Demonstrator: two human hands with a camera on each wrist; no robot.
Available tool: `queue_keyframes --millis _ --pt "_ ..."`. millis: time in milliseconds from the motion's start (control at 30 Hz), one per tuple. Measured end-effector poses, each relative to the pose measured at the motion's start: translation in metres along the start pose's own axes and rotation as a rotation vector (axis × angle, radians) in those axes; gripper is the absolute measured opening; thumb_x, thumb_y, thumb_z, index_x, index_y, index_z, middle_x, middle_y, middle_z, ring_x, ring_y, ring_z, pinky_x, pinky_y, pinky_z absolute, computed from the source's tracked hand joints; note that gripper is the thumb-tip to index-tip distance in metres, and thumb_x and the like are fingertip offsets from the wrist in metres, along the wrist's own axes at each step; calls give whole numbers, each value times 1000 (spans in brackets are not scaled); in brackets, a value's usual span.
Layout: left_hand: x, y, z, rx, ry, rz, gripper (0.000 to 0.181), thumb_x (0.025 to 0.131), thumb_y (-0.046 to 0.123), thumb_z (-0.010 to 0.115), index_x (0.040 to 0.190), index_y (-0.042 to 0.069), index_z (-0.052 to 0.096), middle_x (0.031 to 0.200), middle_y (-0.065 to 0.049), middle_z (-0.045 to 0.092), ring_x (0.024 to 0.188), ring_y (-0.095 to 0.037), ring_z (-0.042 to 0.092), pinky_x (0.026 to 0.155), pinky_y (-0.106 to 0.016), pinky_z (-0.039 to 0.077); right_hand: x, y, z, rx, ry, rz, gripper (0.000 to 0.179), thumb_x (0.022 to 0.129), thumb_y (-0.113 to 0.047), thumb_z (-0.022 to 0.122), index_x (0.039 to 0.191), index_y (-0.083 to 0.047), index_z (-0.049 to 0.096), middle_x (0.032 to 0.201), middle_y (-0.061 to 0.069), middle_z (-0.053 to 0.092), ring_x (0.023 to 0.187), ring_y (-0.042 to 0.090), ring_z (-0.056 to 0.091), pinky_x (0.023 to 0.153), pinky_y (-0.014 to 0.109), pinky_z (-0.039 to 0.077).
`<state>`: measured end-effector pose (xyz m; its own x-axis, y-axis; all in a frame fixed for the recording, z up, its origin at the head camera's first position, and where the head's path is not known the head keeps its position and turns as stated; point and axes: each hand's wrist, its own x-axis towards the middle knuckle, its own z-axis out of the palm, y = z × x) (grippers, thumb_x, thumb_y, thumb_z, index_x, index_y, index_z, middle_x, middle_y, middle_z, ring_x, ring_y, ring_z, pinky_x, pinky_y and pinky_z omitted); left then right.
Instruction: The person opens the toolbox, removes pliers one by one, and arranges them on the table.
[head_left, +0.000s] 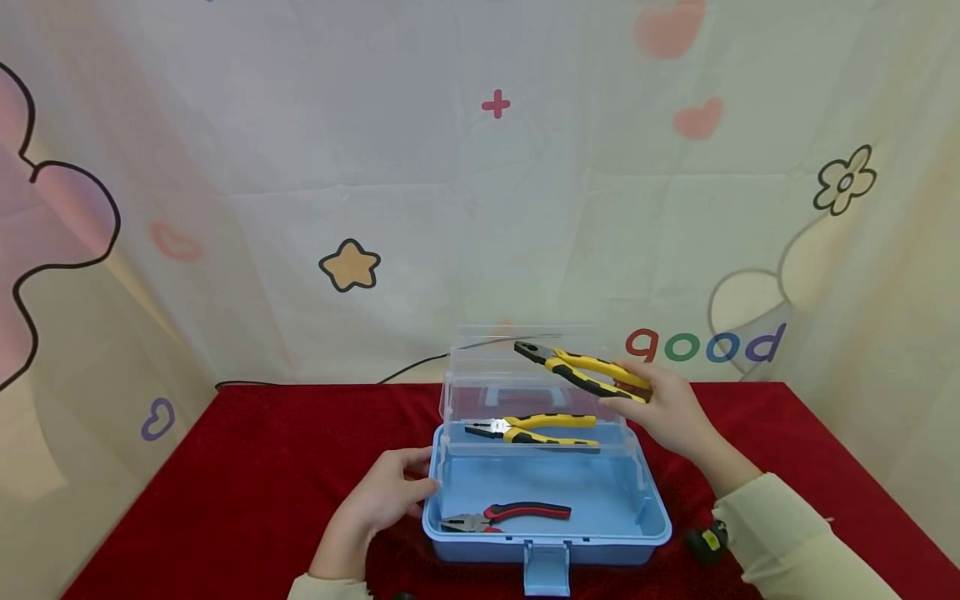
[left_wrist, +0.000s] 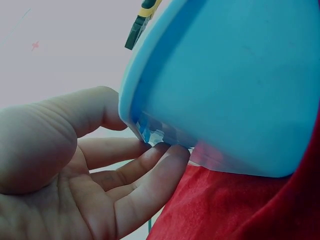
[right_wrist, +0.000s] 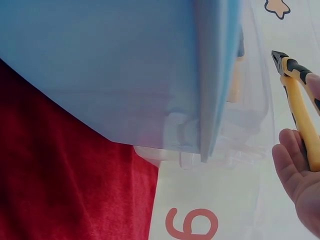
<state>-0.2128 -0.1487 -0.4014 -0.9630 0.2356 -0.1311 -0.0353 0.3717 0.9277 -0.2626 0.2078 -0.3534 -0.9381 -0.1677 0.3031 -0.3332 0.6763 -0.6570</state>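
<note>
A light blue toolbox (head_left: 480, 550) stands with its clear lid (head_left: 465, 392) raised. At its left rim, my left hand (head_left: 384, 492) grips the wall, thumb at the rim and fingertips against the outside in the left wrist view. My right hand (head_left: 667, 410) holds yellow-and-black pliers (head_left: 561, 367) by the handles above the back of the box, jaws pointing left. A second pair of yellow-and-black pliers (head_left: 512, 428) lies in the clear upper tray (head_left: 480, 451). Red-and-black pliers (head_left: 517, 509) lie on the box floor at the front left.
A blue latch (head_left: 546, 571) hangs down at the box's front. Beside my right sleeve, a small black-and-yellow object (head_left: 707, 542) lies on the red cloth (head_left: 300, 450). Behind the table hangs a printed curtain (head_left: 420, 183), with a dark cable (head_left: 412, 365) along its foot.
</note>
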Motion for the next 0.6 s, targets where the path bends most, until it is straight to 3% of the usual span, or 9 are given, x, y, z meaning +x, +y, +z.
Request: queue_keyframes --millis 600 --pt "1 -2 0 13 7 -2 53 87 5 63 136 -3 47 107 -16 63 77 -18 65 65 -36 59 -12 9 4 -16 31 49 70 82 -37 71 139 -4 45 121 21 58 101 34 61 77 41 58"
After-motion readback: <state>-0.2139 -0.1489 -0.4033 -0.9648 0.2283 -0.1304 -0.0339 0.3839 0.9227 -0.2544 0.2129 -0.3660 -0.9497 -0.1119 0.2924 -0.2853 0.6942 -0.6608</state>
